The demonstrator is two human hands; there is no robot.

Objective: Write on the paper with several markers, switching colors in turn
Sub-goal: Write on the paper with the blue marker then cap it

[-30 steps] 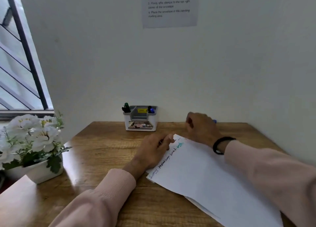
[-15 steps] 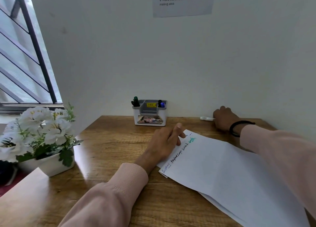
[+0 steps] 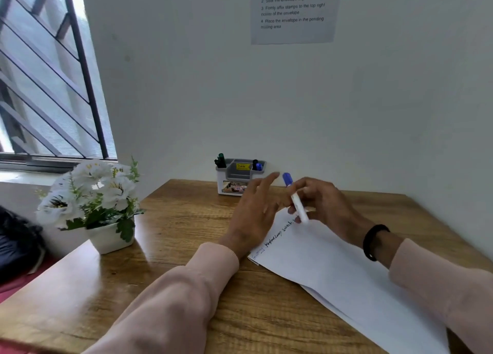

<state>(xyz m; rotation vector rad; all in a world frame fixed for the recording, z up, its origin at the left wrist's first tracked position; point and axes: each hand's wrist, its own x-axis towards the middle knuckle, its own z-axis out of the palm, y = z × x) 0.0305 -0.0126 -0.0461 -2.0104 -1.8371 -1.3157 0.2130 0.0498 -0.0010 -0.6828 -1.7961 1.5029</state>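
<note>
- Far left: window with dark slanted bars; below it a white pot of white flowers stands on the left edge of the wooden desk.
- Back of desk, against the wall: grey-and-white marker holder. Green and dark caps stand in its left compartment, a black and a blue cap in its right one.
- Left hand, pink sleeve: raised just in front of the holder, fingers straight and spread, holding nothing. Its wrist is at the top-left corner of the paper; whether it touches the sheet, cannot tell.
- Marker: white barrel, blue cap on and pointing up and away, tilted, in the air between the two hands, above the paper's far end.
- Right hand, black band on the wrist: fingers curled round the marker's lower barrel, gripping it.
- Paper: white sheets lying diagonally on the desk from centre to lower right; a line of handwriting in several colours runs along the top-left edge.
- Wall above: printed notice with numbered envelope instructions.
</note>
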